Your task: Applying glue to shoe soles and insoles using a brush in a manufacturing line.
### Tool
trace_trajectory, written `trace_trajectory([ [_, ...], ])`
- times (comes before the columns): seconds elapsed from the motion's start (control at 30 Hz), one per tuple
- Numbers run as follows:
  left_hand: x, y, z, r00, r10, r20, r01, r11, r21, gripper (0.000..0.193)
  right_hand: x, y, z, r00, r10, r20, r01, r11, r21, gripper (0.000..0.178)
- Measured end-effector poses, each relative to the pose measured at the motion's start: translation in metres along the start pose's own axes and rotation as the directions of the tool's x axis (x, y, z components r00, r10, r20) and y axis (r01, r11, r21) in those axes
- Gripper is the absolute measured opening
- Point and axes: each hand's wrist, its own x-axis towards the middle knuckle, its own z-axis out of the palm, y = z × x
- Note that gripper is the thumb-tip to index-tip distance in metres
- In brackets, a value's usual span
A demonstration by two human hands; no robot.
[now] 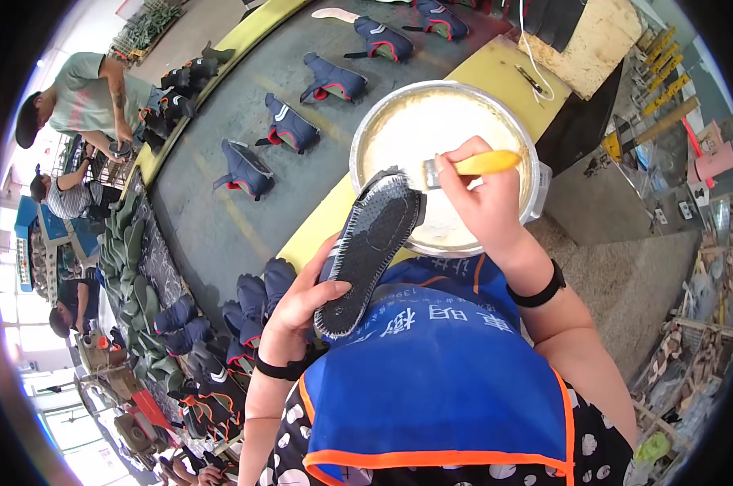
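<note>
Black textured rubber sole (pixel 370 247) pinched in your left hand (pixel 301 312); right hand (pixel 484 202) grips yellow-handled brush (pixel 472 166) w/ bristles at sole's far edge, over round metal glue bowl (pixel 366 130). Gluing step; next needs even strokes.

A single view comes from a fisheye camera worn on the person's head, looking steeply down over the chest and blue apron with orange trim (pixel 439 381). It sits close to the hands: the forearms enter from the lower edge and meet near the picture's middle, just under the round metal basin of pale paste (pixel 399 121). The grey conveyor surface (pixel 220 211) runs away to the upper left, its yellow edges bending toward the dark circular rim. Other workers appear small at far left.
</note>
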Motion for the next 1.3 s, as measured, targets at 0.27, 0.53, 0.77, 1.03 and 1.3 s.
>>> trace_trajectory([
  [0.27,0.007,-0.010,0.010,0.982,0.116,-0.147,-0.115,0.993,0.011,0.083,-0.037,-0.018,0.019,0.994,0.080,0.073,-0.083,0.996,0.036,0.017],
  [0.53,0.014,-0.014,-0.002,0.934,0.357,-0.005,-0.320,0.843,0.432,0.089,-0.008,-0.011,0.006,0.998,0.054,0.023,-0.047,0.971,-0.234,0.025],
  [0.77,0.005,-0.005,-0.003,0.982,0.181,0.055,-0.189,0.921,0.342,0.088,0.019,0.011,0.001,0.989,-0.096,0.113,0.105,0.991,-0.079,0.015],
  [1.03,-0.009,0.007,-0.001,0.994,-0.106,0.031,0.110,0.973,-0.204,0.083,0.029,-0.017,0.001,0.888,-0.358,0.289,0.318,0.931,0.177,0.011],
  [1.3,-0.012,0.009,0.001,0.987,-0.153,0.040,0.159,0.944,-0.290,0.084,0.030,-0.023,-0.016,0.944,-0.175,0.280,0.185,0.983,-0.010,0.010],
])
